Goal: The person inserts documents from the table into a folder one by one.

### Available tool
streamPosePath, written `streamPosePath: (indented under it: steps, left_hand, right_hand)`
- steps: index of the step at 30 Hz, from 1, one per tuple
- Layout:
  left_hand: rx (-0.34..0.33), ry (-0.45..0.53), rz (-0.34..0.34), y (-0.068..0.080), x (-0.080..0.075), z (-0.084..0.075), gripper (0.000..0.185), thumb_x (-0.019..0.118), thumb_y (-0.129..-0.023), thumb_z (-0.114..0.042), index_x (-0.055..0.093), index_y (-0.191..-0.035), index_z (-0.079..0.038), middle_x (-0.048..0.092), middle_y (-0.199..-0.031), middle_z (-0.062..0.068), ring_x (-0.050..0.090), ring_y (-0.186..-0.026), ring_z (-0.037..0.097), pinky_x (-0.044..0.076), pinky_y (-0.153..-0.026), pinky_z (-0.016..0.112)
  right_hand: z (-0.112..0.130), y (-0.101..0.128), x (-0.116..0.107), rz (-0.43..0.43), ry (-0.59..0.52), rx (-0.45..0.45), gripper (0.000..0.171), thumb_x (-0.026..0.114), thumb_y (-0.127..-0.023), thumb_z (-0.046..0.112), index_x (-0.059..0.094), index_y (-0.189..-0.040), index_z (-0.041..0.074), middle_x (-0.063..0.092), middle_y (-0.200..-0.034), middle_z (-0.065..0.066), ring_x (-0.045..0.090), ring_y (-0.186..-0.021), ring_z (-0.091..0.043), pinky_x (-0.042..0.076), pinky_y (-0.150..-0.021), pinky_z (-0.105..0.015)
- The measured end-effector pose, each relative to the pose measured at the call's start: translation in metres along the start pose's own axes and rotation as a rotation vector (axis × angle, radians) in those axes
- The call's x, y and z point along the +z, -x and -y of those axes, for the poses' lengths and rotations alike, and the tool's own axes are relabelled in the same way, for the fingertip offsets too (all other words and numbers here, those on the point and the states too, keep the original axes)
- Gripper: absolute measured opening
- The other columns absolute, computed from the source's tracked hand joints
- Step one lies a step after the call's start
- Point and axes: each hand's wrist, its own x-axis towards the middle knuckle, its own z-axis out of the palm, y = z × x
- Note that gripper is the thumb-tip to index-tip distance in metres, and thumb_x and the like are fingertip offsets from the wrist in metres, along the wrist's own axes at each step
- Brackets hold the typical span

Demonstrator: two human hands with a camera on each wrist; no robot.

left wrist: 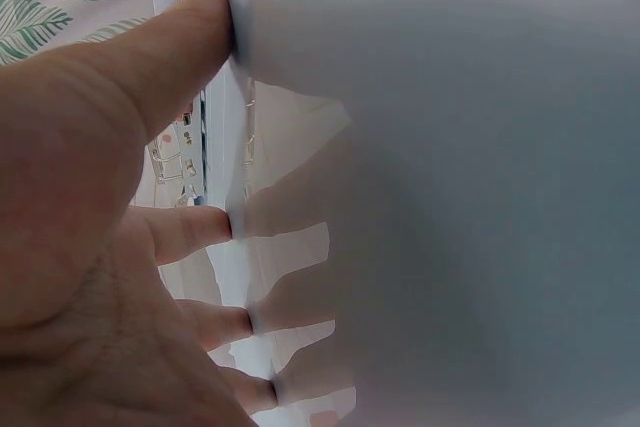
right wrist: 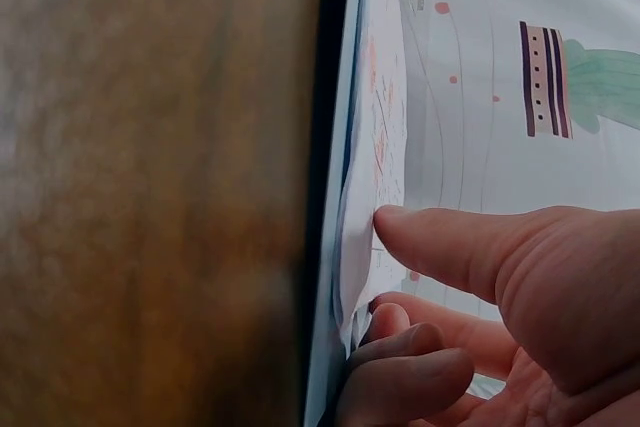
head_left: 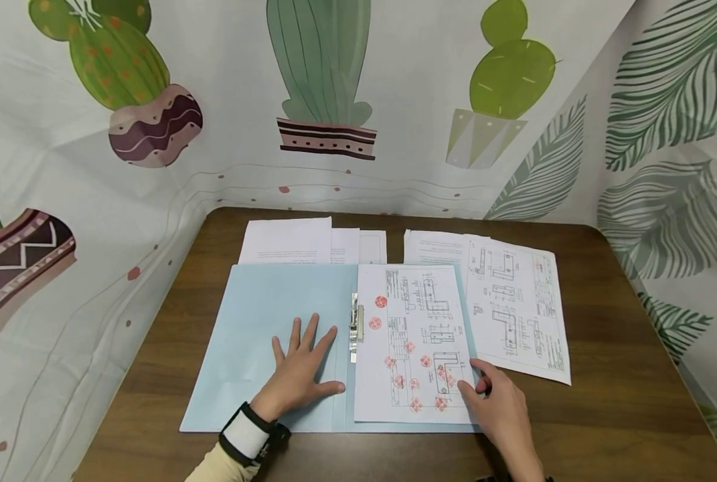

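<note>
A light blue folder [head_left: 274,294] lies spread flat on the table, a metal clip [head_left: 355,328] along its spine. Stacked on its right half are white drawing sheets [head_left: 409,281]; the top one carries line drawings and several red stamp marks. My left hand [head_left: 300,368] rests with fingers spread on the bare left cover, thumb toward the spine. At the lower right edge of the sheets, my right hand [head_left: 497,398] pinches the paper, thumb on top and the other fingers curled at the edge. In the right wrist view the thumb [right wrist: 430,237] lies against the slightly bowed sheets.
Printed pages [head_left: 286,237] stick out behind the folder at the back left. Another drawing sheet [head_left: 515,314] lies to the right, overlapping a text page [head_left: 433,244]. The brown table [head_left: 623,375] backs onto a cloth with printed cacti [head_left: 328,67].
</note>
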Motion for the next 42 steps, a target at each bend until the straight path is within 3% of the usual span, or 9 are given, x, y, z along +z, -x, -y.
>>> streamPosePath:
  steps: [18,27,34,42]
  left_hand:
    - [-0.007,0.010,-0.002,0.003,0.001,-0.001,0.101,0.088,-0.074,-0.053,0.046,-0.155,-0.010,0.018,-0.168,0.026,0.001,-0.152,0.056,-0.002,-0.103,0.087]
    - [0.001,-0.014,-0.001,0.002,0.003,0.002,0.102,0.087,-0.074,-0.055,0.045,-0.156,-0.011,0.017,-0.168,0.025,0.001,-0.152,0.056,-0.002,-0.103,0.086]
    - [0.007,-0.005,-0.007,0.002,0.002,0.001,0.101,0.088,-0.074,-0.054,0.046,-0.155,-0.011,0.017,-0.168,0.026,0.001,-0.152,0.056,-0.002,-0.103,0.086]
    - [0.013,-0.012,-0.012,0.002,-0.001,0.000,0.101,0.088,-0.074,-0.054,0.046,-0.155,-0.010,0.017,-0.167,0.026,0.002,-0.152,0.057,-0.001,-0.103,0.087]
  right_hand:
    - [0.005,-0.004,-0.014,-0.029,0.013,-0.066,0.048,0.078,-0.092,0.022,0.065,-0.134,0.002,0.057,-0.085,-0.003,0.050,-0.071,-0.017,0.038,-0.059,-0.028]
    - [0.015,-0.016,-0.041,-0.153,0.057,-0.198,0.046,0.079,-0.091,0.018,0.065,-0.133,0.004,0.069,-0.096,-0.012,0.062,-0.069,-0.019,0.046,-0.054,-0.030]
    - [0.022,-0.027,-0.070,-0.279,0.107,-0.304,0.047,0.080,-0.090,0.017,0.065,-0.133,0.003,0.071,-0.100,-0.018,0.065,-0.070,-0.025,0.042,-0.050,-0.031]
    - [0.032,-0.035,-0.094,-0.358,0.125,-0.381,0.046,0.081,-0.088,0.014,0.066,-0.130,0.002,0.072,-0.099,-0.021,0.067,-0.071,-0.030,0.041,-0.050,-0.031]
